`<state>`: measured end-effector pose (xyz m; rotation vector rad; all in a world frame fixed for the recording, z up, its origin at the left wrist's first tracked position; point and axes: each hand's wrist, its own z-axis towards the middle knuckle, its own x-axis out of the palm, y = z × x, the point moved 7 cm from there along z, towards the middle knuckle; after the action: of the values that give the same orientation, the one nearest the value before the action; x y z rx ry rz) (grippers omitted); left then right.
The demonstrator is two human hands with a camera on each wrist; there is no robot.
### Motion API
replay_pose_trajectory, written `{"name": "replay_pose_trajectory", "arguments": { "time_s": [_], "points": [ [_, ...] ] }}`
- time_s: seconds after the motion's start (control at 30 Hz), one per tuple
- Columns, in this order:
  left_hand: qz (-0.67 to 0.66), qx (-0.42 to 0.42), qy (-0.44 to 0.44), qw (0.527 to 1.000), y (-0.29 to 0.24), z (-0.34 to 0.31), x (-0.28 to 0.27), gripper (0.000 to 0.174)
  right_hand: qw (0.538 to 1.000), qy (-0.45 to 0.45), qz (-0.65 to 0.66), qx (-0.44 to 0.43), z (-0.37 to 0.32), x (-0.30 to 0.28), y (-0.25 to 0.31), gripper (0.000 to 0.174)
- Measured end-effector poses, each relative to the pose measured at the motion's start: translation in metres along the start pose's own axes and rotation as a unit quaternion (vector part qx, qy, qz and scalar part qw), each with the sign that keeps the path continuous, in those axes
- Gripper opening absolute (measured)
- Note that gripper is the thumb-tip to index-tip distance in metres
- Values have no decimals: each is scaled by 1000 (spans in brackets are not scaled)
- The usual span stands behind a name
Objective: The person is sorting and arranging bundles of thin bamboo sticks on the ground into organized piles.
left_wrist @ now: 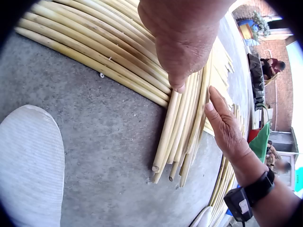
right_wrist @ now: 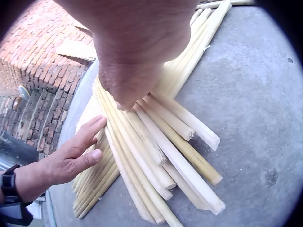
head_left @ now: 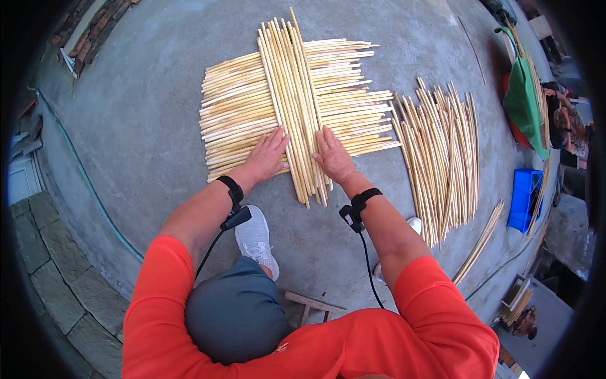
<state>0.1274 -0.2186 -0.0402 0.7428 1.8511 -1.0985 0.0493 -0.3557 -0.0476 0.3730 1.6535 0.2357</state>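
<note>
A bundle of pale peeled sticks [head_left: 291, 107] lies lengthwise across a wide layer of similar sticks [head_left: 237, 114] on the concrete floor. My left hand [head_left: 266, 158] lies against the bundle's left side, fingers extended, over the lower crosswise sticks. On the opposite side, my right hand [head_left: 334, 158] touches the bundle's right edge with its fingers straight. The left wrist view shows the uneven near ends of the bundle [left_wrist: 163, 161] sticking out past the crosswise layer. In the right wrist view those stick ends [right_wrist: 163, 177] fan out slightly between the two hands.
Another spread of sticks [head_left: 442, 164] lies to the right, with a smaller bunch [head_left: 481, 240] below it. Farther right are a blue crate [head_left: 525, 199] and a green cloth [head_left: 524, 95]. A hose [head_left: 82, 167] runs along the left. My shoe [head_left: 255, 237] is close to the bundle.
</note>
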Motion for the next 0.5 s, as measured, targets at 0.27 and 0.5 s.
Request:
{"name": "replay_pose_trajectory", "arguments": {
  "time_s": [0.27,0.5],
  "points": [
    [-28,-6,-5,1000,0,-2,-6,74,994,-66,86,18,4,-8,-13,52],
    [1,-2,-29,1000,11,-3,3,71,991,-56,93,76,0,-13,-36,46]
  ]
}}
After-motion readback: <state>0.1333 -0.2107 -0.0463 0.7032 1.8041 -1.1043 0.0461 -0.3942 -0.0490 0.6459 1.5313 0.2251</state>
